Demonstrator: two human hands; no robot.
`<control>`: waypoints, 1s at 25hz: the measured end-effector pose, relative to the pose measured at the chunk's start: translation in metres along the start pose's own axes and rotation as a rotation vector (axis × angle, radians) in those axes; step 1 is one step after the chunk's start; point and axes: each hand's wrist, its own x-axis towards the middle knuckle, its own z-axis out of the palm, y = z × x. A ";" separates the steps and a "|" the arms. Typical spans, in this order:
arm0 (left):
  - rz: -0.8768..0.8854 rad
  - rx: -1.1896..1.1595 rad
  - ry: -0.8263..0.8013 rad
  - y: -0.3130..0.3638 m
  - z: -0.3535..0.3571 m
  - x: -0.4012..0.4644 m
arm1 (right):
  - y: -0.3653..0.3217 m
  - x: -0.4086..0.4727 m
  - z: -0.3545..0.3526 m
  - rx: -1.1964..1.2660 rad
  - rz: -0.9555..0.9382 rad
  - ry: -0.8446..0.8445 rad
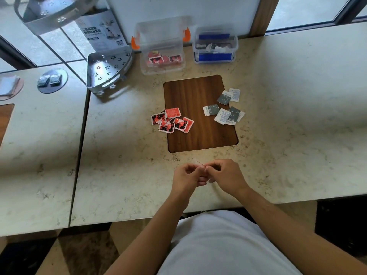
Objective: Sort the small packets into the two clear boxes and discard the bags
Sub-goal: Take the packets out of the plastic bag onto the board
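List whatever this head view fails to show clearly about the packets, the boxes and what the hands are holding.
- Item between the left hand and right hand: a thin pinkish sliver shows; fingers cover the rest.
- Print on the red packets and grey-white packets: too small to read.
- Contents of the orange-latched box and blue-latched box: blurred by the clear walls, so no count.

Marble counter [288, 80], packets [172, 120], boxes [162, 62]
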 end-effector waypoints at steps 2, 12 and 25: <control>-0.011 0.031 0.024 -0.001 -0.001 0.000 | 0.000 -0.003 0.003 -0.012 0.003 -0.009; -0.011 -0.023 -0.034 -0.009 -0.004 0.001 | 0.002 -0.006 -0.002 0.007 0.053 0.016; 0.149 0.310 0.034 -0.005 0.001 0.003 | -0.003 -0.003 -0.011 0.126 0.107 -0.124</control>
